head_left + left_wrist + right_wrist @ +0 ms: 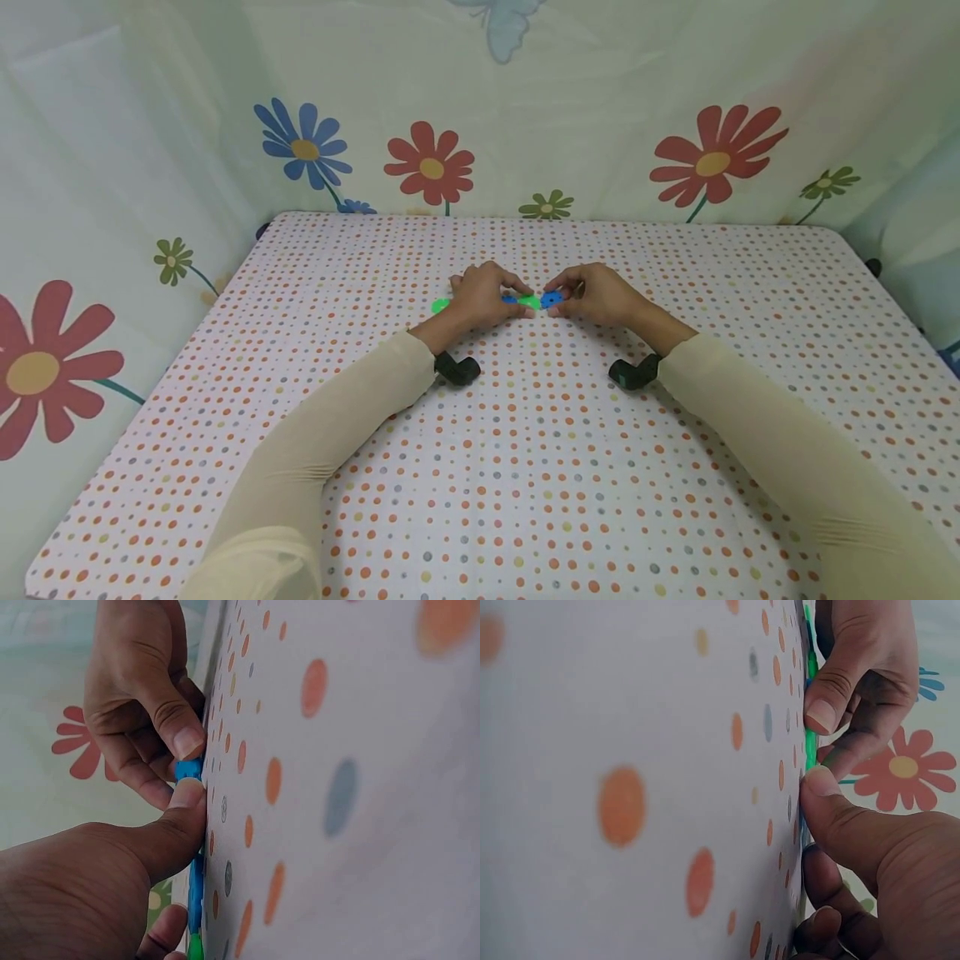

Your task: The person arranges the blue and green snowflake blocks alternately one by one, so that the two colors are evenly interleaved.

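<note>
A row of small, flat, linked-looking green and blue pieces lies on the table, partly hidden by my hands. With thumb and fingertips, my left hand [483, 296] pinches a green piece [530, 302] near the row's right end. My right hand [600, 293] pinches a blue piece [552, 298] by its edges, right beside that green one. Another blue piece [196, 896] shows past the left thumb in the left wrist view. At the row's left end, a green piece [440, 306] sticks out beyond the left hand. Whether the end blue piece is joined cannot be told.
The table [480, 467] wears a white cover with orange, grey and yellow dots. Behind it hangs a curtain [600, 108] printed with large flowers. A dark wrist-worn device [459, 369] sits under the left wrist, another dark device [633, 372] under the right.
</note>
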### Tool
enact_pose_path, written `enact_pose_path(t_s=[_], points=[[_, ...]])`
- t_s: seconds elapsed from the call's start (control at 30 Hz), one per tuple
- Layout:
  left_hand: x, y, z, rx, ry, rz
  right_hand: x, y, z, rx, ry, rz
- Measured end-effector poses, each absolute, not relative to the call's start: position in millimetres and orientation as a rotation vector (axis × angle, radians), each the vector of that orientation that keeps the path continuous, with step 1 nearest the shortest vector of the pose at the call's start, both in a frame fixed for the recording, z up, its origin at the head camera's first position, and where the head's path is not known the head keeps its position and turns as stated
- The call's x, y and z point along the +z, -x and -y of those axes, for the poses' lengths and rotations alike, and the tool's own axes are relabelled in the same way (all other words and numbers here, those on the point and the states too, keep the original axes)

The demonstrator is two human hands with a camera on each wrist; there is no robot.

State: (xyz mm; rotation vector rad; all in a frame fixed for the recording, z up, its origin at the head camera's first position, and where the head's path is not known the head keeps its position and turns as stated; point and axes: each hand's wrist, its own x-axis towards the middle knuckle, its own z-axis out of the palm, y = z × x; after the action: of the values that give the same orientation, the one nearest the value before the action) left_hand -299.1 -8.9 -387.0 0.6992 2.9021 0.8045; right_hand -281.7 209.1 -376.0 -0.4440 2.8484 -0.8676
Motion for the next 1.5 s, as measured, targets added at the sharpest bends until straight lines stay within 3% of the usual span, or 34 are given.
enact_pose_path(t_s=[1.5], points=[[-383.1,296.1,7.6,0.811,-0.681,-2.895,-372.0,281.8,-207.7,-0.800,0.443,-2.809]])
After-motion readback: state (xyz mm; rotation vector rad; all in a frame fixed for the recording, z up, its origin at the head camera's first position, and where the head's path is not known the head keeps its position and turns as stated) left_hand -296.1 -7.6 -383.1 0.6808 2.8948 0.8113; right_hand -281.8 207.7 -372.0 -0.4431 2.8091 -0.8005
